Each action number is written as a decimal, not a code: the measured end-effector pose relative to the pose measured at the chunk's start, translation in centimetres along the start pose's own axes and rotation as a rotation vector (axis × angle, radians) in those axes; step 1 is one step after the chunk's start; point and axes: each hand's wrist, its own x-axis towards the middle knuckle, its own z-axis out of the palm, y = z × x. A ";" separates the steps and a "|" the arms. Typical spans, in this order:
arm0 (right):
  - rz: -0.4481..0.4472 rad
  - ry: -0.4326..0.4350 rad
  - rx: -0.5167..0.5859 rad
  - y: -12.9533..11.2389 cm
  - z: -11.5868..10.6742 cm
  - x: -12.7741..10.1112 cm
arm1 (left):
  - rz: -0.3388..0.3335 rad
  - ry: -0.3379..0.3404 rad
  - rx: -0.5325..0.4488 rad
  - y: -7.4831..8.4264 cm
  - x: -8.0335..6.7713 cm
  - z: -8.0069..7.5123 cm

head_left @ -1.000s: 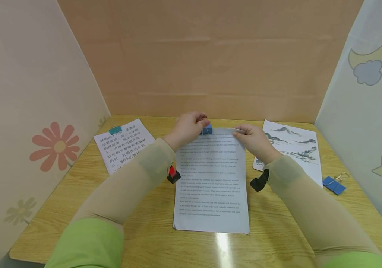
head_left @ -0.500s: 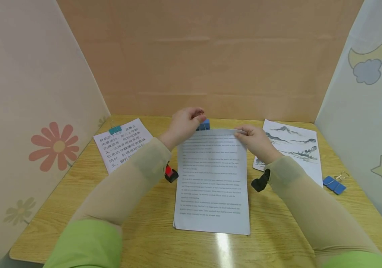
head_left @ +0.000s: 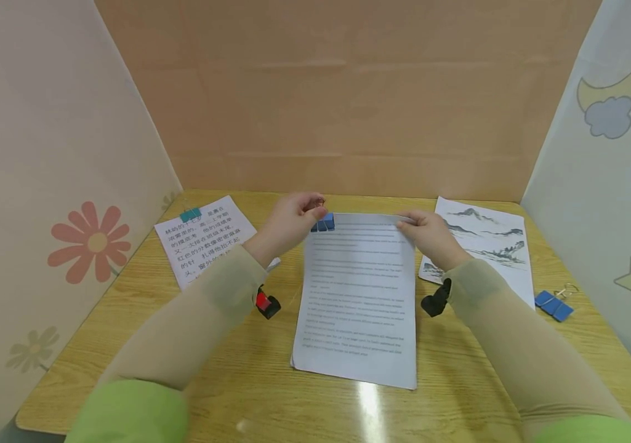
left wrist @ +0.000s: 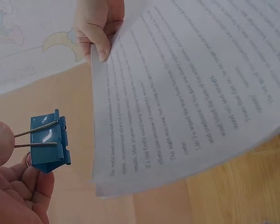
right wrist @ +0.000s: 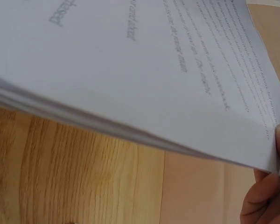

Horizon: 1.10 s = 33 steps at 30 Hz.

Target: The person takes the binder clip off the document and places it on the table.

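A blue binder clip (left wrist: 47,140) is pinched by its wire handles between the thumb and fingers of my left hand (head_left: 287,223). In the left wrist view a gap shows between the clip and the top edge of the printed sheets (head_left: 356,295). The head view has the clip overlapping their top left corner. My right hand (head_left: 431,237) grips the stack of sheets near its top right corner, thumb on the front and fingers behind. Several layers of paper show along the stack's edge (right wrist: 107,126) in the right wrist view.
At the left lies a sheet with handwriting-style characters (head_left: 204,240), a teal binder clip (head_left: 190,215) on its top edge. A landscape ink painting (head_left: 481,240) lies at the right, and another blue binder clip (head_left: 553,306) beside it. Walls border the wooden table (head_left: 237,387).
My left hand with the binder clip has moved left, from the middle of the stack's top edge to its top left corner. The stack has shifted slightly right with my right hand.
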 end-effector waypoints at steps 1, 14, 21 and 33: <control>0.003 0.003 -0.001 0.2 -0.1 0.0 | -0.011 -0.003 -0.002 -0.4 -0.1 0.1; 0.073 -0.011 0.028 2.1 -1.0 0.3 | -0.136 -0.063 0.040 -6.2 -1.6 2.3; 0.086 -0.018 0.030 3.0 -1.3 0.5 | -0.207 -0.105 0.042 -8.3 -2.3 3.2; 0.111 -0.042 -0.072 4.3 -1.8 1.4 | -0.286 -0.143 0.200 -10.4 -2.4 4.6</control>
